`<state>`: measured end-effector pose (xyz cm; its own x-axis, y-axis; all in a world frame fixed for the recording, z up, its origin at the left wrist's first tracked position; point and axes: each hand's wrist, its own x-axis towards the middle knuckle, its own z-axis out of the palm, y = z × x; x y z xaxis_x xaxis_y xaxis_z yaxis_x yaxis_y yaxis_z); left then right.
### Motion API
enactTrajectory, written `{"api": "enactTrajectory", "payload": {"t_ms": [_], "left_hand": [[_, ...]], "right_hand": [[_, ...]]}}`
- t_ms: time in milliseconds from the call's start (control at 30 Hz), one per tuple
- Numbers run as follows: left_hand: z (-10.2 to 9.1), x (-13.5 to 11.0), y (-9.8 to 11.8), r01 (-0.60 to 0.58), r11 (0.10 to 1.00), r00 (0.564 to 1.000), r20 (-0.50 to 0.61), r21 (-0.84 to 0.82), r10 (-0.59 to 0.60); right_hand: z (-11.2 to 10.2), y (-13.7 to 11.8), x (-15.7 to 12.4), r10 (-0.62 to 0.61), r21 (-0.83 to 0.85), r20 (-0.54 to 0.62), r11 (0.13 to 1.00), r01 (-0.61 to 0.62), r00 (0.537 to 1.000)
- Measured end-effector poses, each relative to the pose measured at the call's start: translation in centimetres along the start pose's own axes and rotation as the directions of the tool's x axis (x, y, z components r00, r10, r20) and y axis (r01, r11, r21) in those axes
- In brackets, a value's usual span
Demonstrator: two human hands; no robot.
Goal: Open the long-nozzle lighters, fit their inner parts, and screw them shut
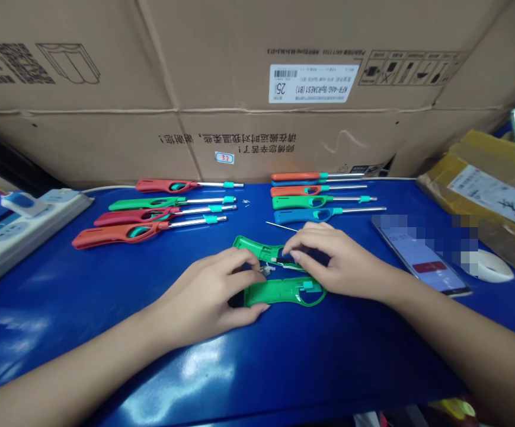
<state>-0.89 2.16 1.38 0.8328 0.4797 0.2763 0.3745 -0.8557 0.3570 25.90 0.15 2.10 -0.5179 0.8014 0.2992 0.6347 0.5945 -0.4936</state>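
Above a glossy blue desk [284,367], a left hand [210,290] spreads thumb from forefinger, its grip hard to tell, while a right hand [335,261] pinches. Between them lie two hollow green plastic lighter-shell halves [268,292], one beyond the other, likely light, stiff and slick, best held by their outer edges. Smallest and probably easily lost: the slim black part [285,260] in the right fingers, and a tiny silvery metal piece [265,270] by the left.

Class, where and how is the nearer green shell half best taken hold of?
The nearer green shell half is probably best pinched by its long edges at the broad left part, from the near side: it lies hollow side up, and its right end, beside the right hand, has a thin loop.
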Motion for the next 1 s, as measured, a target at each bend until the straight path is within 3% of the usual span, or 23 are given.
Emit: {"api": "enactTrajectory", "payload": {"t_ms": [133,300,433,567,700,900,1000], "left_hand": [[-0.2,0.1,0.1,0.011,1.000,1.000,0.002,-0.005,-0.011],[-0.1,0.0,0.0,0.020,0.999,1.000,0.001,-0.027,-0.020],[-0.1,0.0,0.1,0.054,0.998,0.998,0.014,-0.027,-0.053],[-0.2,-0.1,0.0,0.097,0.995,0.995,0.024,-0.001,-0.097],[-0.2,-0.1,-0.3,0.145,0.989,0.989,0.015,0.029,-0.146],[0.0,0.2,-0.3,0.193,0.981,0.981,0.016,0.011,-0.193],[0.1,0.2,-0.4,0.205,0.979,0.979,-0.001,0.014,-0.205]], "right_hand": [[-0.3,0.6,0.0,0.102,-0.216,0.044,0.972,-0.090,0.994],[0.2,0.8,0.0,0.149,-0.289,0.057,0.949,-0.127,0.987],[0.1,0.8,0.2,0.229,-0.313,-0.034,0.922,-0.228,0.973],[-0.7,0.5,0.2,0.305,-0.161,-0.263,0.922,-0.353,0.915],[-1.3,-0.5,0.1,0.267,0.059,-0.346,0.963,-0.263,0.899],[-1.1,-1.5,-0.1,0.125,-0.078,-0.437,0.981,-0.176,0.891],[-1.4,-1.7,-0.3,0.183,0.094,-0.392,0.983,-0.159,0.901]]}}
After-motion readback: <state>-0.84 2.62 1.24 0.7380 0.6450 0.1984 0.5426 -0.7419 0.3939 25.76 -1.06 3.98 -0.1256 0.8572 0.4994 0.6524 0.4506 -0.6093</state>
